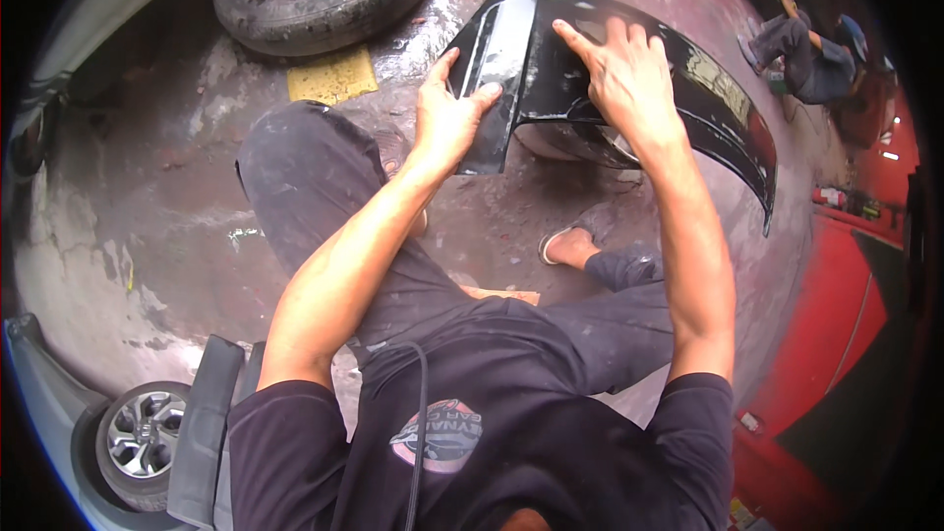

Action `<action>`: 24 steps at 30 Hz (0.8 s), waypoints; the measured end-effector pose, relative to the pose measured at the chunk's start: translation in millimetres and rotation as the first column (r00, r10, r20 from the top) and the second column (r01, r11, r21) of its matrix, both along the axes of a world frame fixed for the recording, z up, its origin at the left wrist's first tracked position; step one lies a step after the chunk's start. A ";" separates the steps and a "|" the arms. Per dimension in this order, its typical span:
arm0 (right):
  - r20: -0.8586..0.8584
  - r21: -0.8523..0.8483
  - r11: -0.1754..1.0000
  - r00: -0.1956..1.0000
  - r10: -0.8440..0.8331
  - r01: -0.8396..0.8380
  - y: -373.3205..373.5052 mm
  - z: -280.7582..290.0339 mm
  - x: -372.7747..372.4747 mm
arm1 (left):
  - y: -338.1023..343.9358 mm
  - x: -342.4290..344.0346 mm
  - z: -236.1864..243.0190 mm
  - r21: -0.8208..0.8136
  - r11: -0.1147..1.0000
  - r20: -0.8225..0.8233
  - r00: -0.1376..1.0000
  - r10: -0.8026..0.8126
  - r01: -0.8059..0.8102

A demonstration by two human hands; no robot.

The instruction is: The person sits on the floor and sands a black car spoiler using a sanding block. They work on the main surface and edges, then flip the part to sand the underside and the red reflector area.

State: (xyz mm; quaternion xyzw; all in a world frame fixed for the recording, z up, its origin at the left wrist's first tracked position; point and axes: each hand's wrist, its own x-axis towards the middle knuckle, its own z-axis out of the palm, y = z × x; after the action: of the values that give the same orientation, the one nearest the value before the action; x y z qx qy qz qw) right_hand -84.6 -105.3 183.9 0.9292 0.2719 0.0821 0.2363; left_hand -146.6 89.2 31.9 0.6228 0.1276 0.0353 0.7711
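Note:
A curved, glossy black car body panel (553,88), shaped like a spoiler, is held out in front of me above the floor. Its left end carries a whitish, dull patch (509,31). At that end my left hand (447,120) grips the edge, thumb on the upper face, with the other fingers partly hidden behind. My right hand (629,79) lies over the middle of the panel, fingers spread and fingertips touching the black surface. Whatever supports the panel from below is mostly hidden.
At the far left lies a tire (315,28) with cloths and tools in its middle. A yellow sheet (334,77) is beside it. Another person (821,64) crouches far right. Red car bodywork (821,324) stands right; a car wheel (147,433) is lower left.

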 end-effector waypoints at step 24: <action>-0.264 -0.144 0.989 0.965 -0.002 -0.038 18.5 -4.0 -74.5 | -20.9 10.5 -5.9 -0.020 0.999 0.029 0.999 0.027 -0.027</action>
State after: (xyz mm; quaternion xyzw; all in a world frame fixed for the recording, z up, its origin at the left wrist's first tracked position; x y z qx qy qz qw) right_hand -159.1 -86.8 179.9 0.9093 0.3148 -0.0603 0.2654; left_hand -136.1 68.2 25.9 0.6128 0.1251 0.0533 0.7785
